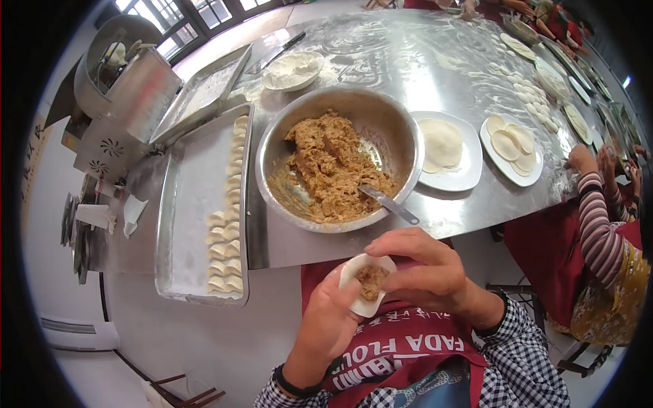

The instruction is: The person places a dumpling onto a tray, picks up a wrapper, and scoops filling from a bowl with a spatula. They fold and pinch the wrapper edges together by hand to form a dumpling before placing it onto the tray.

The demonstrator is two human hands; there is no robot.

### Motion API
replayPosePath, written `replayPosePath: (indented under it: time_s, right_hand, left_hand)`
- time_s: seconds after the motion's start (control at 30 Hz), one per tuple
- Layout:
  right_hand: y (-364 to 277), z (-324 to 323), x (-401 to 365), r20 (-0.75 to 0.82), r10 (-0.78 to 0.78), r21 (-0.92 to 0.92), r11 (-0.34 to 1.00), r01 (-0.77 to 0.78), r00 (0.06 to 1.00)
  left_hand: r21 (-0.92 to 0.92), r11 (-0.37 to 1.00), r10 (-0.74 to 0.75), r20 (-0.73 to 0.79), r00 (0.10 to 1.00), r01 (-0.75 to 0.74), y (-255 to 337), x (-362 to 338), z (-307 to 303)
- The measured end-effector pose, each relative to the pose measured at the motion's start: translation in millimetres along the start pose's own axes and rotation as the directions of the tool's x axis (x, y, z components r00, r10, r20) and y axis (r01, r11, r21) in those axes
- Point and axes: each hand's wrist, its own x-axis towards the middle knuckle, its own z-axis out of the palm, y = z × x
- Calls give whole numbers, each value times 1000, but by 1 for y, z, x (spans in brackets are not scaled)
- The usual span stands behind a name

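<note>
My left hand (325, 323) holds a round dumpling wrapper (364, 307) with a lump of brown filling (371, 281) on it, the thumb lying across its near side. Curled over from the right, my right hand (428, 272) has its fingertips at the wrapper's upper and right edge. The wrapper is partly raised around the filling and not sealed. Just beyond my hands stands a large steel bowl (272, 196) of filling (333, 163). A metal spatula (391, 205) leans in it, its handle over the near rim.
Left of the bowl, a metal tray (183, 224) holds rows of folded dumplings (226, 251). Plates of wrappers (441, 143) (513, 146) stand to the right. Farther back are a flour bowl (294, 70), a knife (275, 52) and dough pieces (527, 92). A co-worker's striped sleeve (598, 214) is at right.
</note>
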Motion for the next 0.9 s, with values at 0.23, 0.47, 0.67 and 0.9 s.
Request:
replayPosePath:
  time_s: [0.23, 0.47, 0.67, 0.9]
  right_hand:
    - [-13, 0, 4, -40, 5, 52, 999, -3, 999]
    - [-21, 1, 3, -140, 41, 83, 996, -30, 989]
    - [-20, 3, -16, -210, 222, 121, 972, -200, 952]
    - [-25, 13, -13, -196, 198, 144, 975, -172, 960]
  left_hand:
    - [793, 574, 155, 137, 978, -202, -9, -14, 16]
    - [740, 601, 307, 136, 942, -303, -8, -17, 14]
    - [485, 804, 347, 88, 934, -344, -9, -19, 18]
    - [498, 746, 478, 63, 876, -443, -21, -13, 11]
